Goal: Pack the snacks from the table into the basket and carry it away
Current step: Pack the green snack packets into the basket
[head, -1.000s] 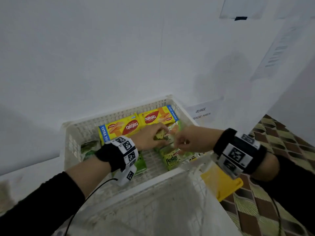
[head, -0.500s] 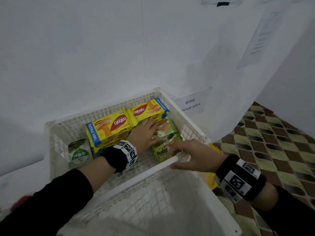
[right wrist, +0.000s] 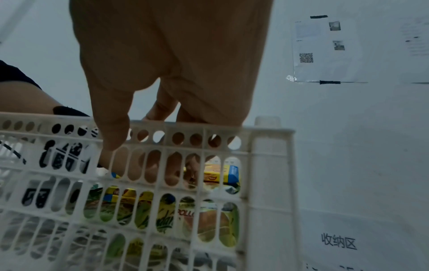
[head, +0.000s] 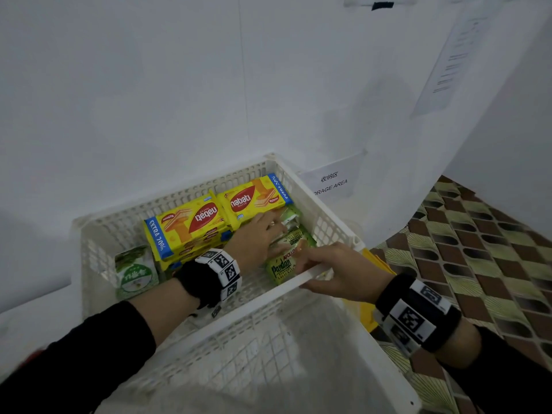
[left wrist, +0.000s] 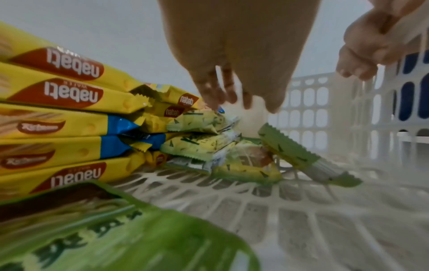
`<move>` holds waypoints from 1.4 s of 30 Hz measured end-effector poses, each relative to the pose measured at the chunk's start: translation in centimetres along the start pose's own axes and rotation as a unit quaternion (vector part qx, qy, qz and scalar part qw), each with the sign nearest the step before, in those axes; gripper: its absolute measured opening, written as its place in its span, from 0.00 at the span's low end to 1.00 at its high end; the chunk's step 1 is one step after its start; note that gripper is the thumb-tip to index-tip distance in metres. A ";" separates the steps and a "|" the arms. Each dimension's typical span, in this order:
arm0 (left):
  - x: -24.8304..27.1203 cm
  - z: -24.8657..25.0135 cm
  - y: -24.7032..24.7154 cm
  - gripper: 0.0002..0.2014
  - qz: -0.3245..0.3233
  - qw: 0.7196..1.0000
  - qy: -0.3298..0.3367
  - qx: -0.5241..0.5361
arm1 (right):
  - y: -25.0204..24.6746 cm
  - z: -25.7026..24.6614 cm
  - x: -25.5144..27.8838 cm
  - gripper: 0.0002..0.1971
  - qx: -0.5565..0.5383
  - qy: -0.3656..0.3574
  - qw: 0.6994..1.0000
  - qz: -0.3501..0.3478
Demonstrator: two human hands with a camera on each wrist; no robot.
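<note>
Yellow wafer packs (head: 191, 225) and green cakes (head: 283, 264) are held in the basket (head: 324, 225); its near rim is gripped by the right hand (head: 337, 270) — as half a second before; the left hand (head: 257, 237) is laid flat-fingered on the cakes.

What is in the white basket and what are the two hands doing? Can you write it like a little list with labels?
container: white basket, slotted plastic walls
yellow snacks: Nabati wafer packs, stacked along the far side
green snacks: Apollo pandan cake packs, piled by the right wall
corner item: green and white packet, near the left wall
left hand: inside the basket, fingers extended onto the pandan packs
right hand: fingers curled over the basket's near rim
nearby: storage area sign on the wall
</note>
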State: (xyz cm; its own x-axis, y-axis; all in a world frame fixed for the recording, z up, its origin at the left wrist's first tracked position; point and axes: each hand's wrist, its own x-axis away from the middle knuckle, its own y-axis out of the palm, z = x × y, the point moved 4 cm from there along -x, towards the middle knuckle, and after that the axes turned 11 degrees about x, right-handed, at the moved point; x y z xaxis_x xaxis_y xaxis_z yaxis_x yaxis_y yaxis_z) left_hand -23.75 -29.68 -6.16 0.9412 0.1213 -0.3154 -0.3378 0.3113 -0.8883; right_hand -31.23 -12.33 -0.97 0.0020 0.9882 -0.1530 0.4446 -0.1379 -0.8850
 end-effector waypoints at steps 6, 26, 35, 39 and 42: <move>1.4 0.5 2.4 0.26 -0.180 0.981 0.011 0.066 | 0.4 0.3 0.1 0.04 0.016 0.003 1.000 -0.009; 1.1 -1.0 1.9 0.24 -0.043 0.990 0.095 -0.094 | 0.4 0.2 0.0 0.06 0.038 -0.002 0.999 -0.012; 0.9 -0.2 1.5 0.27 -0.134 0.987 0.015 -0.084 | 0.2 -0.3 0.1 0.07 0.042 0.007 0.999 -0.002; 0.7 2.3 -5.0 0.19 -0.052 0.998 -0.035 -0.024 | -0.4 -1.8 0.2 0.09 0.052 0.000 0.999 0.016; 2.0 4.3 -12.6 0.14 0.042 0.996 -0.082 0.011 | -0.5 -5.1 -0.5 0.14 0.036 -0.033 0.998 0.044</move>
State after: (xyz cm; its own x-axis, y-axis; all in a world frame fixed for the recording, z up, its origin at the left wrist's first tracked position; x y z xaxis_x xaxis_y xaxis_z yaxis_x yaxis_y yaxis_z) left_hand -17.66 -29.26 5.86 0.8960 0.2992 -0.3281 -0.4170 0.3137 -0.8530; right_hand -26.86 -12.41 1.83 -0.0219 0.9657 -0.2588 0.3801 -0.2314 -0.8956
